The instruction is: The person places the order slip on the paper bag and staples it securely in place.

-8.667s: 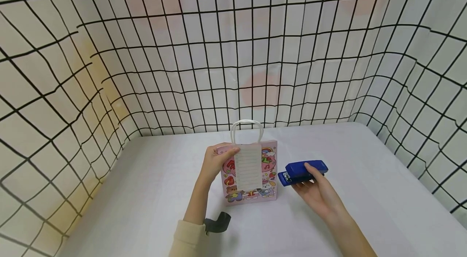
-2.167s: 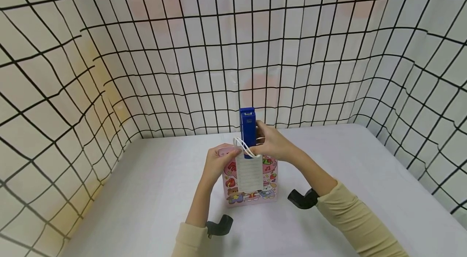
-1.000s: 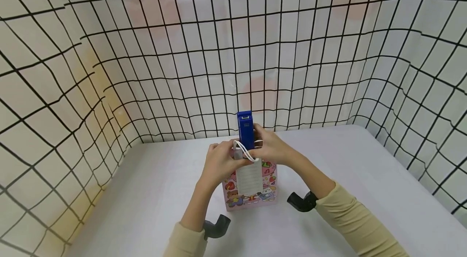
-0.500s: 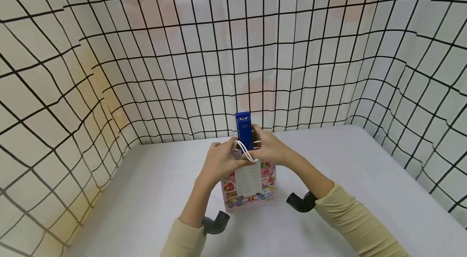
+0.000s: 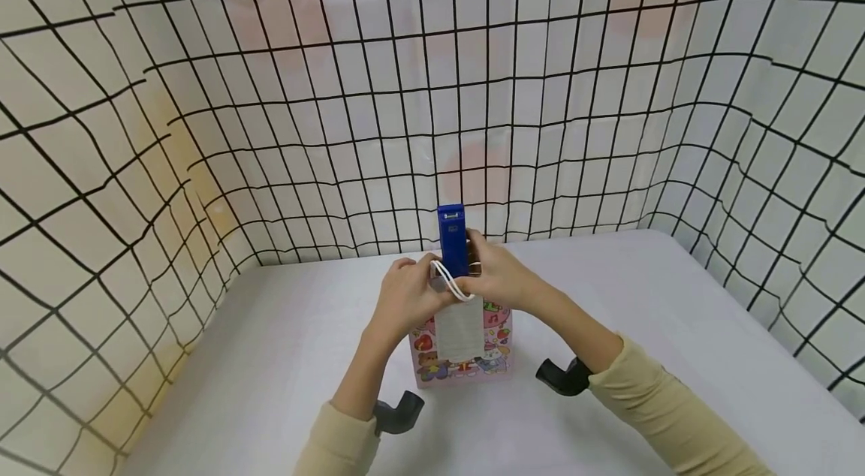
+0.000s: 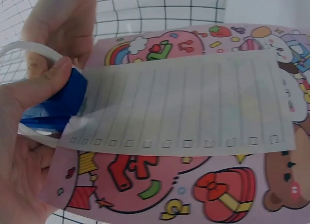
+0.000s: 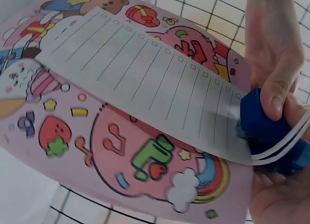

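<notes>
A pink paper gift bag (image 5: 422, 367) with cartoon prints stands upright on the table, with a narrow lined paper sheet (image 5: 461, 333) against its front. The blue stapler (image 5: 452, 232) points down over the bag's top edge, its head on the sheet's upper end. My right hand (image 5: 505, 277) holds the stapler from the right. My left hand (image 5: 404, 299) squeezes the stapler head, its thumb (image 6: 53, 79) on top in the left wrist view. The white cord handle (image 7: 286, 141) loops around the stapler. The stapler's lower jaw is hidden in the bag opening.
The white table (image 5: 290, 341) extends to both sides of the bag. A black grid (image 5: 378, 85) over white cloth walls the back and sides. Black wrist mounts (image 5: 400, 413) stick out beneath both forearms.
The stapler went from the right of the bag to upright over its top edge. My left hand shifted from the bag's upper left corner onto the stapler. Little moved in the last half second.
</notes>
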Tool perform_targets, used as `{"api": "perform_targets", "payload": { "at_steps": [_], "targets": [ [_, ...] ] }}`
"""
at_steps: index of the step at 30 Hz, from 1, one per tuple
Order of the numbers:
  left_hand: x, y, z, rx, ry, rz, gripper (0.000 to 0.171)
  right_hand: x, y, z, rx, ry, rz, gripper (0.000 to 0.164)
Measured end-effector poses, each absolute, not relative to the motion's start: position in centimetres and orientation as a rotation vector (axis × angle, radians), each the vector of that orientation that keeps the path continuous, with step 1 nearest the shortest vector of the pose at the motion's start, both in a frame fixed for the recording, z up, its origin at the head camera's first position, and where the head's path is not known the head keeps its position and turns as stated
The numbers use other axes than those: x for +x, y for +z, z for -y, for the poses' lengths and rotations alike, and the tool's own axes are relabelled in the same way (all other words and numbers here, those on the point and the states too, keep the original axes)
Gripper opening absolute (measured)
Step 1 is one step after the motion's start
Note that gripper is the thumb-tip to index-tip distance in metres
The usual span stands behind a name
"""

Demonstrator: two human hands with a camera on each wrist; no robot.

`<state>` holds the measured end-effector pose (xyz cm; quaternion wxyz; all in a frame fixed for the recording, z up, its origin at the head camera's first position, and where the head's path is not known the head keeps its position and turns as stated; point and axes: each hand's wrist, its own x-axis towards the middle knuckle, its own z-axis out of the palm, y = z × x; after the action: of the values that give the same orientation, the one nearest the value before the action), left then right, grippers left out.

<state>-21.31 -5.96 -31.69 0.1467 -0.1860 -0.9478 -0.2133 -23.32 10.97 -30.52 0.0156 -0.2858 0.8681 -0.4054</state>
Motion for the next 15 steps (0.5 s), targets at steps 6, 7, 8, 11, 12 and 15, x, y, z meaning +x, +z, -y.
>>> {"api": "perform_targets", "payload": {
  "at_steps": [6, 7, 8, 11, 12, 15],
  "targets": [
    [-21.5, -32.3, 5.7, -0.608, -0.548, 2.612, 0.055, -22.5, -30.4, -10.9, -0.921, -1.085, -2.798, 0.074],
    [-21.6, -32.4, 5.7, -0.62, -0.53, 2.579, 0.055, -22.4, -30.3, -10.9, -0.937, -1.044, -2.82, 0.074],
    [-21.7, -32.5, 5.7, -0.629, -0.517, 2.546, 0.054, -22.4, -30.4, -10.9, -0.954, -1.003, -2.842, 0.073],
    [-21.9, -32.8, 5.8, -0.641, -0.501, 2.476, 0.051, -22.3, -30.3, -10.8, -0.983, -0.925, -2.876, 0.073],
    [-22.0, -32.9, 5.8, -0.645, -0.506, 2.463, 0.05, -22.2, -30.2, -10.7, -0.982, -0.908, -2.889, 0.074],
    [-22.0, -33.0, 5.7, -0.656, -0.527, 2.458, 0.05, -22.0, -30.2, -10.7, -0.961, -0.915, -2.898, 0.074]
  ]
}}
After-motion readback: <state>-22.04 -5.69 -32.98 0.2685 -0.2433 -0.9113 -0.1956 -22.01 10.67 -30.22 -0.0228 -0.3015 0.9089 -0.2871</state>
